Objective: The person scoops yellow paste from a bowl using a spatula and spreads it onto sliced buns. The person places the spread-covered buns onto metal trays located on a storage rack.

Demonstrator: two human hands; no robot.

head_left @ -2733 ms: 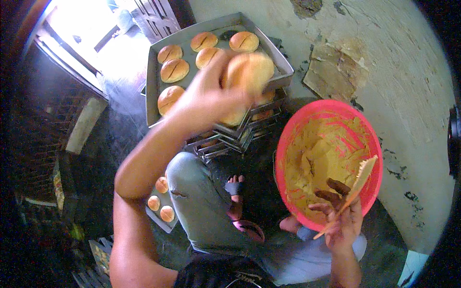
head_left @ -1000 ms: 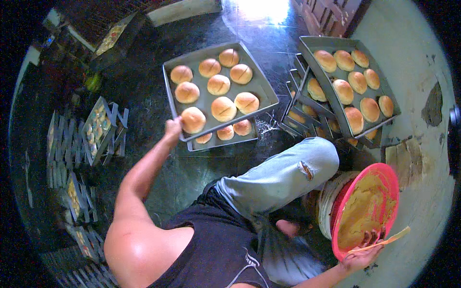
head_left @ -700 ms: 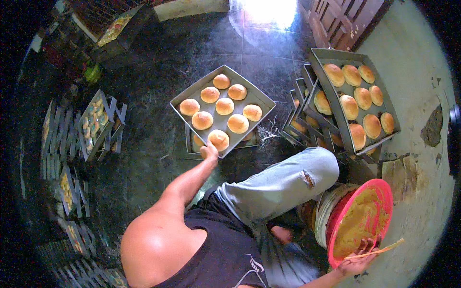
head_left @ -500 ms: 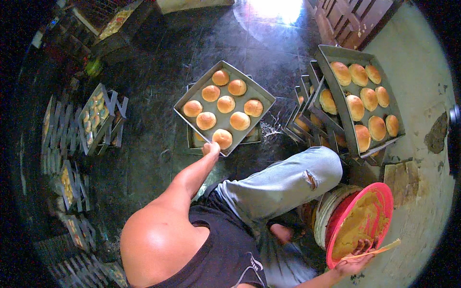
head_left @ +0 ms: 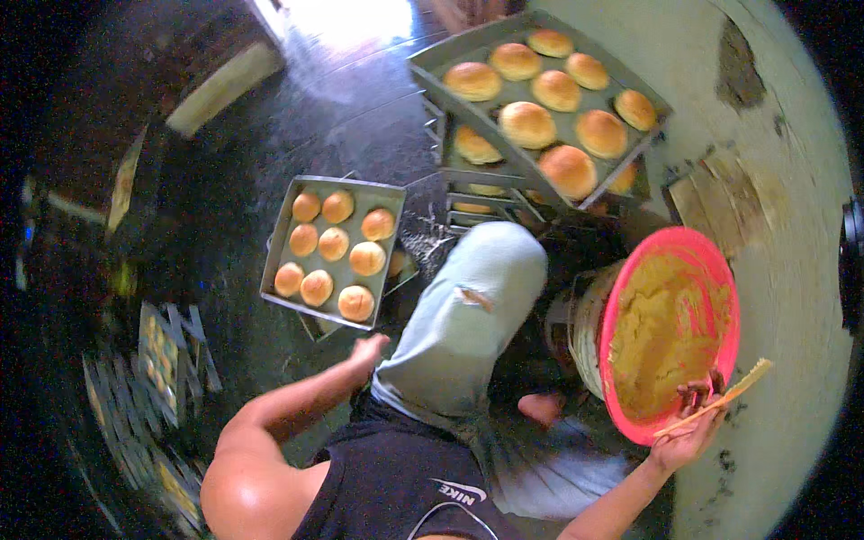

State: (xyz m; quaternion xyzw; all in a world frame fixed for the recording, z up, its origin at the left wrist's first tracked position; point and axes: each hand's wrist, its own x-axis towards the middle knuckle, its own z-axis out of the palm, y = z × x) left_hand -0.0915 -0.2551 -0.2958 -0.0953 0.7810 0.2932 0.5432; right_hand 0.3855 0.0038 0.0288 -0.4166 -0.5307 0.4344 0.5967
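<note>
A metal tray [head_left: 362, 198] of nine golden buns [head_left: 333, 244] lies just beyond the left hand [head_left: 367, 349], which holds nothing visible; its finger spread cannot be told. Farther beyond, rightward, another tray [head_left: 601, 99] bears more buns. A pink basin [head_left: 732, 306] of yellowish paste [head_left: 657, 328] adjoins the right hand [head_left: 691, 438], clamped on a jagged-ended tool [head_left: 743, 384].

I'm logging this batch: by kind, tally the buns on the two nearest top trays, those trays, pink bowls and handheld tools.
Buns: 18 (9 per tray)
Top trays: 2
Pink bowl: 1
Pale tool: 1
Total: 22
</note>
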